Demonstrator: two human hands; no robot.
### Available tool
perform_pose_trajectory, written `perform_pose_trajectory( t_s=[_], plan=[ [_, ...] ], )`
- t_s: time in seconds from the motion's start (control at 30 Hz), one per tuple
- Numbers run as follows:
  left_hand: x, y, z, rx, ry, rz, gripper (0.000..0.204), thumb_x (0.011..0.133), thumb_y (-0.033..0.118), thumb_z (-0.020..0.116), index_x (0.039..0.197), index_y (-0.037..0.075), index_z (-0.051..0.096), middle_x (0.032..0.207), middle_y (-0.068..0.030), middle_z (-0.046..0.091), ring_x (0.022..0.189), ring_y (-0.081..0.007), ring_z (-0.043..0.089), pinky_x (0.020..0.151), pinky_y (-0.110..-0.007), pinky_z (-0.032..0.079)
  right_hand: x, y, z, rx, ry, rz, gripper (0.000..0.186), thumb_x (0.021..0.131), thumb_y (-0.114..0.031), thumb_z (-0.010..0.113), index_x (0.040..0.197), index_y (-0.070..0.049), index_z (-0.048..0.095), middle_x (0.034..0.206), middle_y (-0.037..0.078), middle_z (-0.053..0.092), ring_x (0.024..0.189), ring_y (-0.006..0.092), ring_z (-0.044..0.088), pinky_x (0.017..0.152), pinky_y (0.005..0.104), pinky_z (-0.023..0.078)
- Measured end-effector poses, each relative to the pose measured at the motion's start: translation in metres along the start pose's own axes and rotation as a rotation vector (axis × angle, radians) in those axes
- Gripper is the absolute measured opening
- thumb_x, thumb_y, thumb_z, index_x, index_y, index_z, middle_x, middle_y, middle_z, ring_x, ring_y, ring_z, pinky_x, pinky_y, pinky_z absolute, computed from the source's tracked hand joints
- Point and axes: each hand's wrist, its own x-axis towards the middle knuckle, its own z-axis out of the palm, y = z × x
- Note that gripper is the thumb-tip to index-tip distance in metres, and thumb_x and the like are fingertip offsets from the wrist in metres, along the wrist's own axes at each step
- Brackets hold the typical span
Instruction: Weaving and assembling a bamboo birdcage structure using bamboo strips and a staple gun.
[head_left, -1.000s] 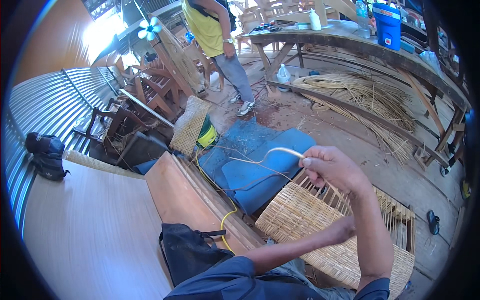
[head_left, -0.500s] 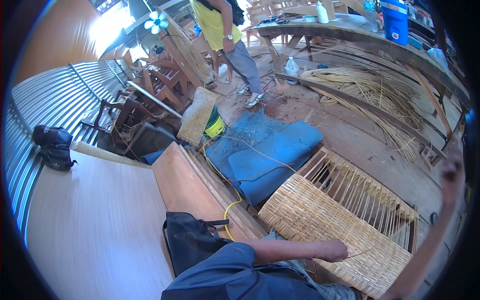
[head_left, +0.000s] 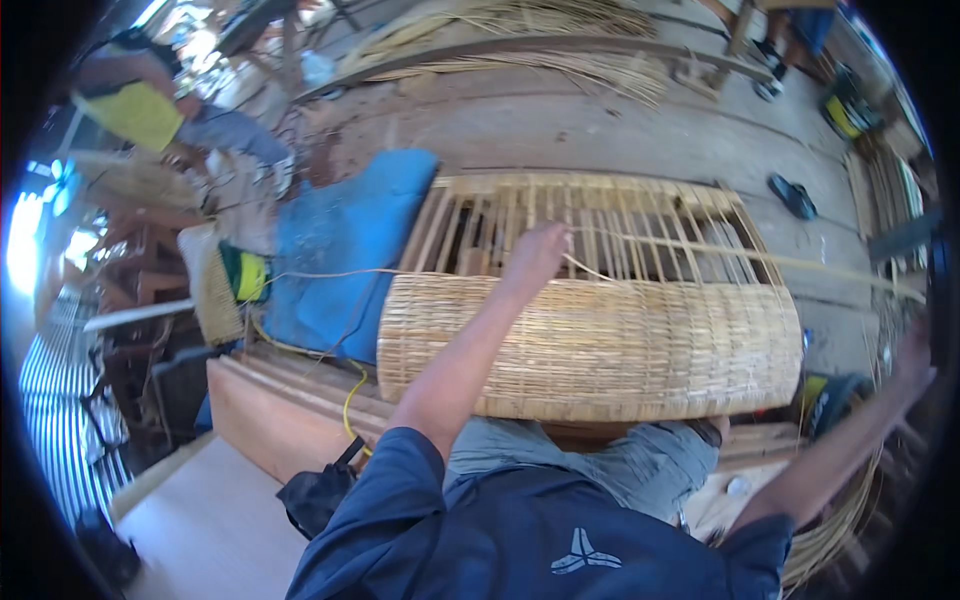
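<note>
A wooden frame with upright slats [head_left: 640, 225] lies across my lap, its near half filled with woven rattan [head_left: 600, 350]. My left hand [head_left: 535, 255] rests at the upper edge of the weave, fingers closed where a thin rattan strand [head_left: 750, 258] comes out. The strand runs taut to the right, over the bare slats. My right hand [head_left: 908, 362] is stretched far out at the right rim, blurred and dark, close to the strand's far end; its grip is not visible.
A blue mat [head_left: 340, 250] lies left of the frame, wooden planks [head_left: 280, 400] and a black bag [head_left: 315, 495] below it. Rattan bundles [head_left: 560, 50] lie at the back. A person in a yellow shirt [head_left: 140, 110] stands far left. A sandal [head_left: 795, 195] lies on the floor.
My head has tipped down onto the panel. My left hand moved onto the weave's edge, and my right arm swung out to the right, drawing the strand long.
</note>
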Motion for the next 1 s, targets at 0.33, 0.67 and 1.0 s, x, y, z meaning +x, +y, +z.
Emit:
perform_pose_trajectory(
  t_s=[0.33, 0.67, 1.0],
  plan=[
    [0.028, -0.044, 0.014, -0.457, -0.404, -0.854, 0.024, 0.099, 0.019, 0.053, 0.107, -0.003, 0.060, 0.099, -0.0111, 0.067, 0.074, -0.0110, 0.065, 0.056, -0.026, 0.052, -0.353, -0.013, 0.306, -0.098, -1.232, 0.049, 0.030, 0.095, -0.011, 0.053, 0.124, -0.010, 0.061, 0.125, 0.017, 0.062, 0.115, 0.0324, 0.060, 0.097, 0.0377, 0.049],
    [0.050, -0.050, 0.012, -0.477, -0.590, -0.740, 0.032, 0.099, 0.015, 0.051, 0.125, -0.003, 0.054, 0.088, -0.0068, 0.064, 0.068, -0.0109, 0.062, 0.055, -0.022, 0.051, -0.423, -0.105, 0.345, -0.442, -1.458, -0.074, 0.037, 0.091, -0.030, 0.057, 0.123, -0.011, 0.060, 0.118, 0.015, 0.058, 0.106, 0.0337, 0.059, 0.093, 0.0494, 0.044],
    [0.071, -0.044, 0.087, 0.321, -0.589, -0.458, 0.039, 0.089, 0.025, 0.058, 0.117, -0.001, 0.062, 0.106, -0.0212, 0.068, 0.098, -0.0343, 0.067, 0.087, -0.044, 0.052, -0.441, -0.123, 0.345, -0.590, -1.392, -0.003, 0.040, 0.092, -0.042, 0.057, 0.117, -0.012, 0.066, 0.134, 0.018, 0.047, 0.127, 0.0342, 0.039, 0.107, 0.0511, 0.029]
  ],
)
